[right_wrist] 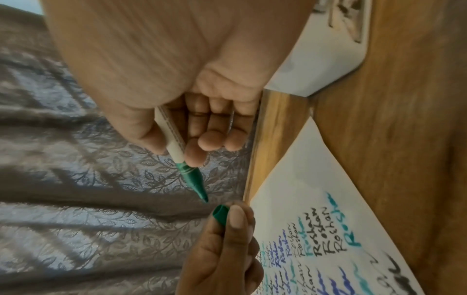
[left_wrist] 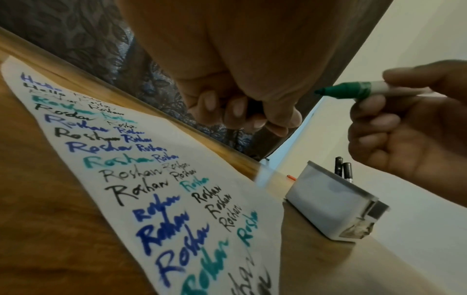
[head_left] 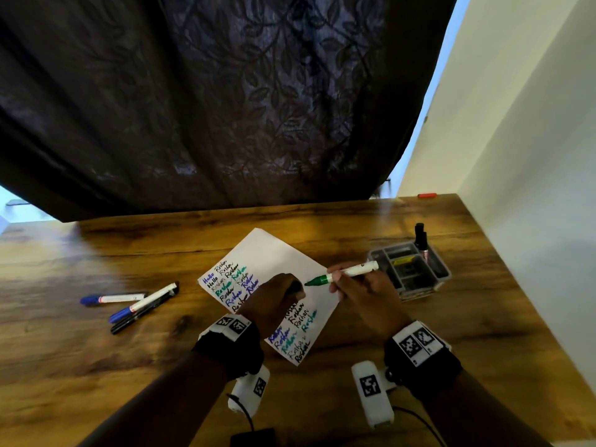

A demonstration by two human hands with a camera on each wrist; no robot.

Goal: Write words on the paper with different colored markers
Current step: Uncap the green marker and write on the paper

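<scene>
Green marker (head_left: 342,274) pinched in right hand (head_left: 364,298), cap (right_wrist: 221,214) in left hand (head_left: 274,301); three markers (head_left: 135,304) aside.

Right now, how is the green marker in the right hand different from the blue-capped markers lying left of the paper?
The green marker is uncapped, its tip bare; the two blue-capped markers are closed. The green one is held off the table by the right hand, with its cap pinched in the left hand; the blue ones lie flat and untouched. Both have white barrels.
</scene>
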